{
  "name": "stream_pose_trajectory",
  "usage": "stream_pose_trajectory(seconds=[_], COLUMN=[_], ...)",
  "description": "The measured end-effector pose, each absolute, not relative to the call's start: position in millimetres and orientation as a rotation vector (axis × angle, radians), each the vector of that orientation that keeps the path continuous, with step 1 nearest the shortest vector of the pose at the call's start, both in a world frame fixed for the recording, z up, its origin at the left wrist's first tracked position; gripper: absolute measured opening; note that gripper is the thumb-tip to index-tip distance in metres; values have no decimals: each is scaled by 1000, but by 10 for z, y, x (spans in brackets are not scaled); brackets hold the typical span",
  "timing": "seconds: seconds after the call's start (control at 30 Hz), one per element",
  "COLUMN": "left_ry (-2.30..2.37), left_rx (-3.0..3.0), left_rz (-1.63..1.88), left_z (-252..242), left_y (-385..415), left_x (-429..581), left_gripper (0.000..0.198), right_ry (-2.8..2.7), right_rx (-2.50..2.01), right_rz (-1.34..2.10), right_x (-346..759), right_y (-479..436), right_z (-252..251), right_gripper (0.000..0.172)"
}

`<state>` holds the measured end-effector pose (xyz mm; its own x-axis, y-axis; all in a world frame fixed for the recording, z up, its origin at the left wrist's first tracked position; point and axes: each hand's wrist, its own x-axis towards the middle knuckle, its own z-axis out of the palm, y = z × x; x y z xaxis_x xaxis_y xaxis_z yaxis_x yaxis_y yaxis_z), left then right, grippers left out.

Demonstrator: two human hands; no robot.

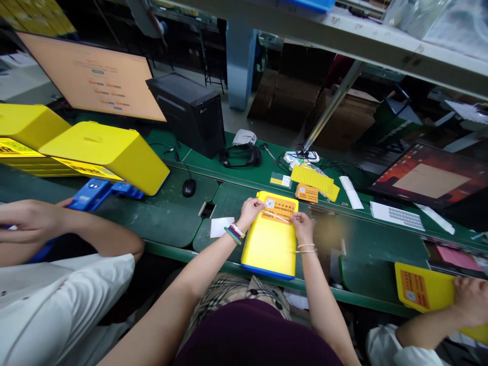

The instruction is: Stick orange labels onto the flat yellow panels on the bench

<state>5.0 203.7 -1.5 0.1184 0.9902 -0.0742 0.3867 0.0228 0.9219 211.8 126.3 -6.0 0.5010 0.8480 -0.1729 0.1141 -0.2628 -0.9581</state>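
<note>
Yellow plastic case (269,249) lies flat on the green conveyor belt (224,213), left hand (249,212) and right hand (302,227) at either end of its orange printed label (277,210); fingers pressed together, tips pinching the label's ends; even tension from both sides keeps it straight and bubble-free, imo

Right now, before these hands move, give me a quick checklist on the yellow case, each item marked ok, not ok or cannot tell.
Left hand and right hand both on the orange label: ok.
Yellow case lying flat on the green bench: ok.
Label fully flat on the case: cannot tell, fingers cover its ends.
Label print readable: cannot tell, too small.
Co-worker's hand apart from this case: ok.
</note>
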Motion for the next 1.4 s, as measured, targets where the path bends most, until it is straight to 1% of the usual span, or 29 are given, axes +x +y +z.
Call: stream_pose_trajectory(seconds=[0.27,0.4,0.43,0.5,0.57,0.63,0.77,0.83,0.9,1.0,1.07,1.13,1.2,1.3,1.4], left_ry=[1443,1487,1526,1611,1601,1428,1029,955,932,993,1162,1427,1617,1658,1612], left_rx=[1652,1844,1933,2130,2324,2509,2650,2651,2647,2594,2461,2122,1701,1421,1319], left_rz=[800,724,674,565,514,497,374,342,337,387,468,510,465,401,445], left_z=[8,117,157,233,274,262,154,119,112,112,82,5,-121,-372,-597], left_y=[2029,2003,1989,1944,1873,1782,1613,1566,1554,1610,1679,1735,1736,1593,1339], left_x=[50,5,-10,-25,10,122,561,803,972,947,688,258,-243,-835,-1031], left_gripper=[17,10,14,26,36,46,66,70,69,66,66,64,57,49,46], right_ry=[-925,-1215,-1290,-1347,-1296,-1229,-1116,-1069,-1044,-1004,-932,-869,-878,-1062,-1405], right_rx=[-1775,-1955,-2024,-2149,-2221,-2227,-2180,-2172,-2153,-2130,-2125,-2097,-2060,-2055,-2091], right_rz=[822,573,489,398,443,552,708,754,775,792,836,887,883,730,453], right_x=[2096,2063,2063,2080,2108,2131,2120,2100,2090,2109,2136,2166,2197,2244,2205], right_y=[1234,1205,1185,1117,1004,854,525,394,305,240,219,196,182,270,619], right_z=[-60,39,66,98,81,8,-212,-304,-366,-412,-421,-419,-402,-333,-188], right_gripper=[27,25,28,39,52,58,61,60,59,58,59,61,62,64,68])
